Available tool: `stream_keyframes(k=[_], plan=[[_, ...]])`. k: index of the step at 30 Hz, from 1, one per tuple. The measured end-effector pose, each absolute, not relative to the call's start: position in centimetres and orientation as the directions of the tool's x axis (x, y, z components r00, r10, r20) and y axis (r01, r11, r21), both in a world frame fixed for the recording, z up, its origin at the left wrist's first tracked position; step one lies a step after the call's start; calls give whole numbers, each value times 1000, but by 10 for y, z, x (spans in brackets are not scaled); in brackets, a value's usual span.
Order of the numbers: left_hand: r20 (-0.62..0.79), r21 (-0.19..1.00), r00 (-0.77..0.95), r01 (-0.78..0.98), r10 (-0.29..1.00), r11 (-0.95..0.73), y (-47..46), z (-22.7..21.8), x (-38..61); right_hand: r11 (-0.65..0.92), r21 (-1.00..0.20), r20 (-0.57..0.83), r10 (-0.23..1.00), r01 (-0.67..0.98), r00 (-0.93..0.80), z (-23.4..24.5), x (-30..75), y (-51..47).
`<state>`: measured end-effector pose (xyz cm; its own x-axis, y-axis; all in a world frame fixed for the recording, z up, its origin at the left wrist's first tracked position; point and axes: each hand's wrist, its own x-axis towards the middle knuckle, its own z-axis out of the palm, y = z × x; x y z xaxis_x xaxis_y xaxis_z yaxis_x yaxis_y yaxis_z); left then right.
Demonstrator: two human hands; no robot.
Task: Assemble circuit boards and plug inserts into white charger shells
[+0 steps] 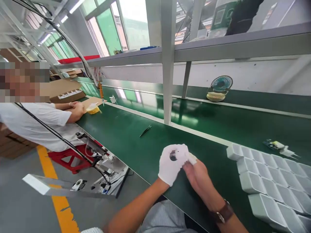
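My left hand (170, 163), in a white glove, is curled over the green bench with its fingers bent round; a dark gap shows in the curl. Bare except for a wristwatch (223, 212), my right hand (198, 176) meets it at the fingertips, its fingers closed. A small white piece (191, 158) shows where the two hands meet; it blends with the glove, so I cannot make out its kind. Black tweezers (145, 130) lie on the bench beyond my left hand.
Rows of white plastic housings (261, 184) stand at the right. Behind them lies a small circuit assembly (279, 147). A fan (221, 84) and a metal post (167, 81) are farther back. A co-worker (36, 124) sits at left by yellow tape (92, 109).
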<state>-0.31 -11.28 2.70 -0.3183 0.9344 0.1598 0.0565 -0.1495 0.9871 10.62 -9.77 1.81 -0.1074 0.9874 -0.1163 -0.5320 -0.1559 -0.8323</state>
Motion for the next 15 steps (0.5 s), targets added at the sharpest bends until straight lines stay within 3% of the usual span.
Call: stream_keyframes(k=[8, 15], plan=[[243, 969, -432, 143, 868, -200, -113, 15, -26, -268, -690, -155, 962, -673, -223, 18, 72, -99], [214, 972, -421, 178, 881, -151, -118, 21, -26, -298, -728, -221, 954, -617, -200, 23, 80, -101]])
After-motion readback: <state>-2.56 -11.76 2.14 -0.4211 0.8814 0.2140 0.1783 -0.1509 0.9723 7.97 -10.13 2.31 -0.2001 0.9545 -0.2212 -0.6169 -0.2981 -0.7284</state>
